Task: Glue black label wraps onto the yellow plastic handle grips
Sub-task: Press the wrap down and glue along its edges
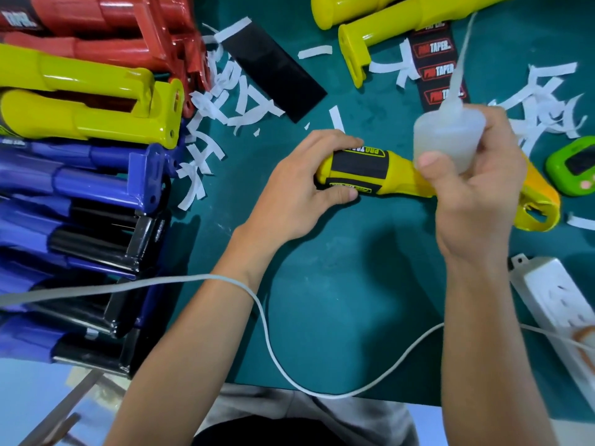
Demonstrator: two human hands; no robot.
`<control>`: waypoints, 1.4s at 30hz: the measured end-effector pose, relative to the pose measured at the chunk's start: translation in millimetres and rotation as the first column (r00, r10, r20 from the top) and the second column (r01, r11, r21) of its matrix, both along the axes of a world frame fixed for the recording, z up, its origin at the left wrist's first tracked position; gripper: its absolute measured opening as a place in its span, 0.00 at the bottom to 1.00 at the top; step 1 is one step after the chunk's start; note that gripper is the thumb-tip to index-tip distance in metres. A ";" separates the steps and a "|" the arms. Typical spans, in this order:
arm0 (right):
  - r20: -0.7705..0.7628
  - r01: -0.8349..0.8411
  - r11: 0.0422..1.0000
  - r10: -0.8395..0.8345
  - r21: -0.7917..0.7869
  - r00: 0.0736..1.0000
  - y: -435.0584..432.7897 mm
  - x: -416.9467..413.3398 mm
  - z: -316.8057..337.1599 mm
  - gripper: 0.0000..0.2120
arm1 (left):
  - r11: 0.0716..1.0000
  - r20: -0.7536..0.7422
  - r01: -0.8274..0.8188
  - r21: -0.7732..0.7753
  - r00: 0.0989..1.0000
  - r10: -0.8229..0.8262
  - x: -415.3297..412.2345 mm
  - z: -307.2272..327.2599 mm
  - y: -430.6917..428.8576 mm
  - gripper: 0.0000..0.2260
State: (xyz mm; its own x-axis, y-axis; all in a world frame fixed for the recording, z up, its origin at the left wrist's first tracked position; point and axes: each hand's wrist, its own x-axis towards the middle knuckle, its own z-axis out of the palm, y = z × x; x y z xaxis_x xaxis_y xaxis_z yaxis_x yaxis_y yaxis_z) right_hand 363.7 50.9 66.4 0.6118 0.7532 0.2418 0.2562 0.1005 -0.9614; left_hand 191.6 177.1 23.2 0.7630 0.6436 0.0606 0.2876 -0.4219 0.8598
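**Yellow handle held, glue bottle raised**

Yellow plastic under the left grip (pixel 302 188): fingers over the top, thumb underneath, curled round the butt end of the yellow handle (pixel 405 178), lying on its side on the green desk (pixel 338 284). Around that handle, just beside the fingertips, a black label wrap (pixel 357 169) with yellow lettering.

To the right, over the handle's other half, the right grip (pixel 479 194), closed round a translucent glue bottle (pixel 450 133), long nozzle pointing up and away.

Beyond both grips: a strip of black labels (pixel 434 56), more yellow handles (pixel 386 30), a plain black sheet (pixel 273 69), and scattered white paper strips (pixel 222 88). Well left of the left grip, stacked handles (pixel 80 123) in red, yellow, blue and black. Right of the right grip, a small green gadget (pixel 573 169). Nearer than that, a white power strip (pixel 553 294). On the near side of both grips, a white cable (pixel 267 333) crossing the left forearm and looping over the desk.
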 end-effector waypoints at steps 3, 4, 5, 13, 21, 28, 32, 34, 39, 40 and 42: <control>-0.097 -0.069 0.996 0.074 0.051 0.993 0.5 -3.0 0.9 0.16 | 1.000 0.002 -0.005 0.000 1.000 0.005 -0.3 0.2 -0.1 0.26; -0.124 -0.060 0.998 0.063 0.033 0.990 0.6 -3.7 0.0 0.15 | 1.000 0.004 -0.003 0.002 1.000 0.003 -0.4 -0.2 0.3 0.26; -0.148 -0.036 0.999 0.037 0.008 0.988 0.9 -5.1 -0.7 0.16 | 1.000 0.005 0.001 0.005 1.000 -0.001 -0.6 -0.2 0.4 0.26; -0.348 0.165 0.985 -0.171 -0.049 0.922 -4.1 -1.7 4.3 0.09 | 1.000 -0.033 -0.016 0.002 0.999 0.016 -1.1 0.7 -1.3 0.27; -0.546 0.152 0.988 -0.136 -0.016 0.826 0.9 -5.2 3.2 0.06 | 0.993 -0.097 -0.075 -0.091 0.993 0.066 -0.8 5.3 -4.2 0.26; -0.764 0.283 0.958 -0.154 0.039 0.626 -2.2 -7.7 12.1 0.08 | 0.984 -0.122 -0.111 -0.137 0.988 0.094 -1.2 9.9 -3.4 0.27; -0.738 0.296 0.955 -0.208 -0.013 0.642 -1.2 -7.5 12.0 0.08 | 0.983 -0.094 -0.108 -0.146 0.991 0.095 -0.8 10.9 -3.0 0.26; -0.633 0.276 0.960 -0.191 0.038 0.751 -0.5 -11.5 10.5 0.07 | 0.983 -0.075 -0.106 -0.150 0.993 0.096 -0.3 12.2 -3.4 0.25; -0.645 0.272 0.958 -0.153 0.088 0.749 4.8 -20.4 11.0 0.07 | 0.980 -0.060 -0.109 -0.164 0.993 0.101 0.4 12.2 -3.9 0.26; -0.661 0.289 0.956 -0.181 0.056 0.728 5.4 -22.4 11.6 0.06 | 0.980 -0.053 -0.109 -0.166 0.993 0.101 -0.1 11.5 -4.0 0.25; -0.659 0.298 0.954 -0.226 -0.003 0.717 6.8 -26.7 12.0 0.11 | 0.981 -0.044 -0.109 -0.161 0.994 0.103 -0.1 11.2 -3.8 0.25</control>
State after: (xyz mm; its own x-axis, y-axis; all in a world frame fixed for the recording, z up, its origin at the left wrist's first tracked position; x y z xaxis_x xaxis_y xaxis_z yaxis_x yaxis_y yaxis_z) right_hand 337.0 57.7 78.4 0.8158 0.5334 -0.2234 -0.3916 0.2252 -0.8922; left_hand 191.5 173.3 34.4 0.6899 0.7198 -0.0774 0.3546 -0.2427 0.9030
